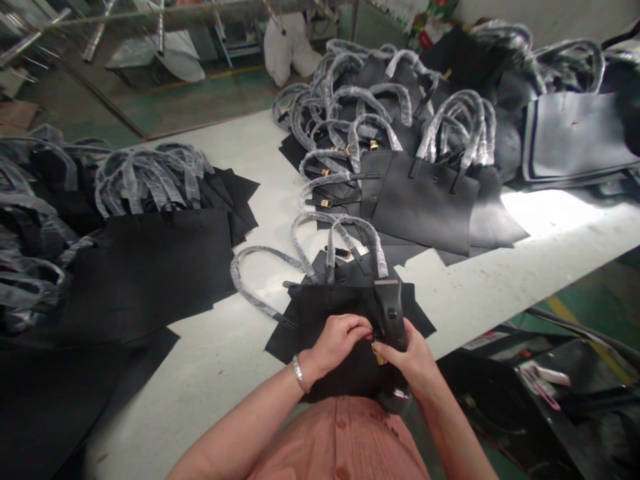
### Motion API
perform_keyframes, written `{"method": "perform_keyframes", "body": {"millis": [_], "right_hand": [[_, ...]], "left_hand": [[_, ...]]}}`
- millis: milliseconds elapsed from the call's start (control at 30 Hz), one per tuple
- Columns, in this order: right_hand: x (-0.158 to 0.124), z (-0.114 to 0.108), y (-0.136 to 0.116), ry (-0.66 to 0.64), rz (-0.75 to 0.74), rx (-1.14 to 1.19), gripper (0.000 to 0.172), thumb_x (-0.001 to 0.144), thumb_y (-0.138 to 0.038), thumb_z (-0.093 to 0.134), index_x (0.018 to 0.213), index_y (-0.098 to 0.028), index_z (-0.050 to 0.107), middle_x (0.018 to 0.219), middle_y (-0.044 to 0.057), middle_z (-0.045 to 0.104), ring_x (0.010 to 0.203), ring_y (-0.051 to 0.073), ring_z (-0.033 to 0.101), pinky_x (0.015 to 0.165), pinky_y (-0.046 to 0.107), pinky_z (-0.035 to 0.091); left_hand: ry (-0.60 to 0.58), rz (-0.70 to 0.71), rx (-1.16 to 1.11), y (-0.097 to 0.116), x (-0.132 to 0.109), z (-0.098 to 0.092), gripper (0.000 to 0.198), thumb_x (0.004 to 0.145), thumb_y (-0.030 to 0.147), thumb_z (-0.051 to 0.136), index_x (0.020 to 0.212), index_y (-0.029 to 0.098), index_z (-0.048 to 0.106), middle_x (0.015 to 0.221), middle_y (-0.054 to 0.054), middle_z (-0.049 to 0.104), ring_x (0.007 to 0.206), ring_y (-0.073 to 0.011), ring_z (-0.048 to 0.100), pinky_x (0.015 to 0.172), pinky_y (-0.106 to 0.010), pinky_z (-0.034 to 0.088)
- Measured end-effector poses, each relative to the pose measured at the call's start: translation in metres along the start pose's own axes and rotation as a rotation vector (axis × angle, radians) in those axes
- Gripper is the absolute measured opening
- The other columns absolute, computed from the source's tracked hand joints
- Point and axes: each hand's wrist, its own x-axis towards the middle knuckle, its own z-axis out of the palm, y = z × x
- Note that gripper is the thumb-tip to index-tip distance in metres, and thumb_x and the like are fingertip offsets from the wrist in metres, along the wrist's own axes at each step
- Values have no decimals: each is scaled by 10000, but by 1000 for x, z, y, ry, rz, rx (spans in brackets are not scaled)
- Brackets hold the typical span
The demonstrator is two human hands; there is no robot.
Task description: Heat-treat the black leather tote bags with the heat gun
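Head view: black leather tote worked by both hands at counter edge

Black leather tote point(333, 340) is laid flat on the white counter point(200, 400), directly before the wearer's pink garment point(340, 443). A black strap point(393, 320) with a tan tip is held upright by the right hand point(407, 357), which is closed around it, with fingertips beside a gold buckle point(379, 355). The left hand point(337, 345) is curled against the buckle; whether anything is pinched cannot be told. A silver bangle point(300, 373) is worn on the left wrist. Film-wrapped handles point(340, 233) are looped beyond the hands. Stacked black tote panels point(150, 273) are piled to the left, and further totes point(425, 200) are heaped ahead.
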Motion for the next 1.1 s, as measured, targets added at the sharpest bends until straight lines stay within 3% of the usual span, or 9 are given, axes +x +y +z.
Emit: {"method": "perform_keyframes", "body": {"millis": [267,400,533,633,800,933,1100], "right_hand": [[1,-1,-1,-12,-10,-7,361,647,-252,769,943,-204,570,802,-14,652,743,203,608,669,303,500],[-1,2,-4,-26,4,56,379,644,-258,773,958,-201,567,815,-3,666,738,208,619,657,304,513],[-2,4,-5,-30,5,38,401,639,-267,762,976,-195,557,821,4,668,728,207,620,641,298,510],[0,5,-1,-6,-10,-49,380,660,-300,741,970,-196,547,834,10,672,747,215,630,655,307,515],[3,11,2,27,-24,-133,351,662,-292,716,965,-202,562,785,-1,676,721,222,641,660,320,520],[1,13,2,67,-34,-134,358,655,-298,730,969,-214,580,843,18,701,790,244,657,735,349,526],[5,9,11,121,-14,-64,369,697,-389,735,969,-207,563,928,67,724,842,266,683,765,376,543]], "left_hand": [[-72,100,155,9,2,-1,249,949,221,424,750,172,567,762,-18,598,729,-139,544,712,-241,403],[16,-22,-128,3,1,7,225,933,261,467,737,164,522,719,-13,580,685,-131,548,681,-244,428],[196,-203,-506,-9,-1,17,259,894,387,547,804,148,508,757,-26,570,697,-154,601,690,-284,501],[221,-251,-531,-16,-4,23,290,854,411,609,860,127,552,769,-32,575,726,-155,599,706,-283,504],[110,-299,-638,-18,-9,33,266,790,345,678,888,110,602,799,-34,593,683,-124,562,635,-228,455],[179,-312,-691,-19,-7,37,275,782,293,679,992,118,640,908,-70,647,787,-144,588,659,-210,437],[204,-302,-697,-20,-2,34,308,809,341,653,1000,100,651,921,-103,665,757,-174,607,688,-275,481]]}}
